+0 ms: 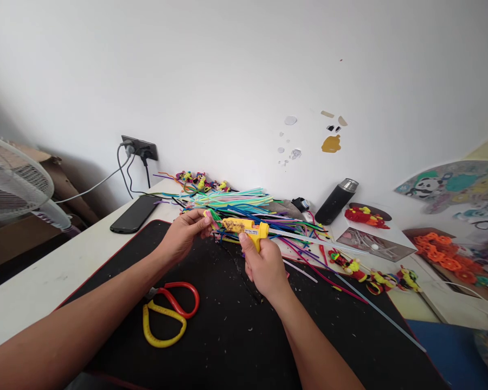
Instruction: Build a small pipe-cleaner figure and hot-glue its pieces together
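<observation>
My right hand [264,265] is wrapped round the handle of a yellow glue gun [239,224], its nozzle end pointing left. A long clear glue stick [296,236] sticks out of the gun's back end. In my left hand [187,233], thumb and fingers pinch a small pink and green piece [212,218] right at the gun's nozzle end. Its exact kind is too small to make out, and whether the nozzle touches it I cannot tell. Below my left forearm, scissors [171,314] with one red and one yellow handle lie on the black mat [228,352].
Behind my hands lies a pile of colourful pipe cleaners [236,199]. A phone [135,214] rests at the left, near a wall socket [139,147] and a fan [16,179]. Rightward are a black flask [336,201], a clear box [374,244] and several pipe-cleaner figures [384,281].
</observation>
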`<action>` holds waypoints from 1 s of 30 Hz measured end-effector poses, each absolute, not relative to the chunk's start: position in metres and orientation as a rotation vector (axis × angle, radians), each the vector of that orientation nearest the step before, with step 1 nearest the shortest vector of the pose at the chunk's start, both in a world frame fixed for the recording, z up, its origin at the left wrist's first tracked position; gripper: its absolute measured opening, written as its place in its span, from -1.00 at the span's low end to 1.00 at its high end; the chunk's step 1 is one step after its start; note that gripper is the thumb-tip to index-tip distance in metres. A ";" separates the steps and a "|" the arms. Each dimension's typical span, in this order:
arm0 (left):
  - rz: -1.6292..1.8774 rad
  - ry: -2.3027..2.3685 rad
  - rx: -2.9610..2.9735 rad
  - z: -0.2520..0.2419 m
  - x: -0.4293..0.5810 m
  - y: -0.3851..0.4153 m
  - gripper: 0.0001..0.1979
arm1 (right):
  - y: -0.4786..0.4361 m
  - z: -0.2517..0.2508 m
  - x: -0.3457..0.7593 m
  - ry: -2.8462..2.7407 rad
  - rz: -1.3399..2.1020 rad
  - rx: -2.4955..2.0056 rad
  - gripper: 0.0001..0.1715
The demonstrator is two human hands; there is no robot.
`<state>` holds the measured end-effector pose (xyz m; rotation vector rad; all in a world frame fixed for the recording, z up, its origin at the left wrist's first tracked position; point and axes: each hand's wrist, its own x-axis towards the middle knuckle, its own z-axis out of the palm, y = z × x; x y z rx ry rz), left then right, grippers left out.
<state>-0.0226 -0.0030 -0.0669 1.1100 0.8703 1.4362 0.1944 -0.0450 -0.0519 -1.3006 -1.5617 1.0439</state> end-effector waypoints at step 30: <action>1.386 0.877 1.103 -0.072 -0.022 -0.001 -0.58 | -0.042 -0.057 0.196 -1.646 0.916 -1.290 -0.31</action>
